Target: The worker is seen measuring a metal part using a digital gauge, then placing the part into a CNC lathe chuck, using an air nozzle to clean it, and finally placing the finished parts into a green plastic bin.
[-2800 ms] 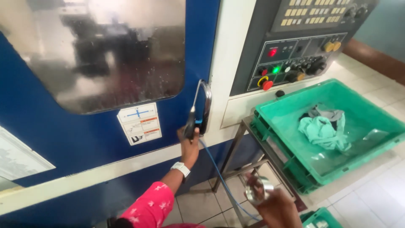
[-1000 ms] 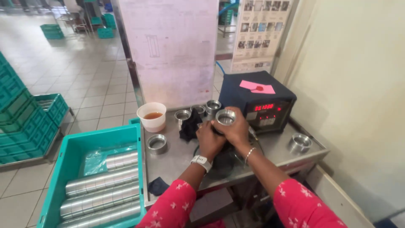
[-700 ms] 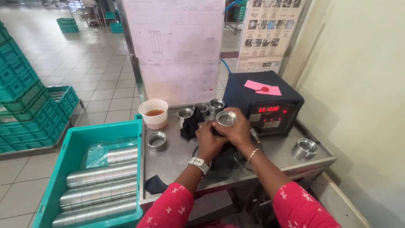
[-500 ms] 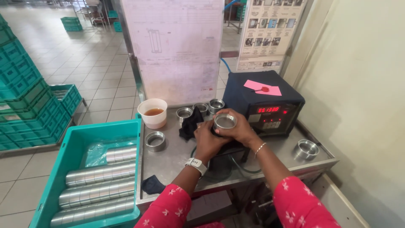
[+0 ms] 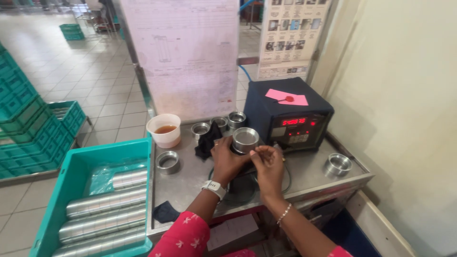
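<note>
A short shiny metal ring (image 5: 245, 139) stands raised over the steel bench (image 5: 190, 183), in front of a black meter box (image 5: 290, 119) with red digits. My left hand (image 5: 227, 159), a watch on its wrist, grips the ring from the left. My right hand (image 5: 269, 164) sits just below and right of the ring, its curled fingertips touching the lower edge. What the ring rests on is hidden by my hands.
Loose rings (image 5: 168, 161) (image 5: 338, 164) (image 5: 236, 118) lie on the bench with a cup of brown liquid (image 5: 164, 129) and a black cloth (image 5: 209, 138). A teal crate (image 5: 71, 176) of metal cylinders stands at left, with stacked crates (image 5: 19, 123) beyond it. A paper board (image 5: 183, 52) stands behind.
I turned from a blue machine door to this bench. Over the last second both hands stayed at the ring; my right hand slipped a little lower.
</note>
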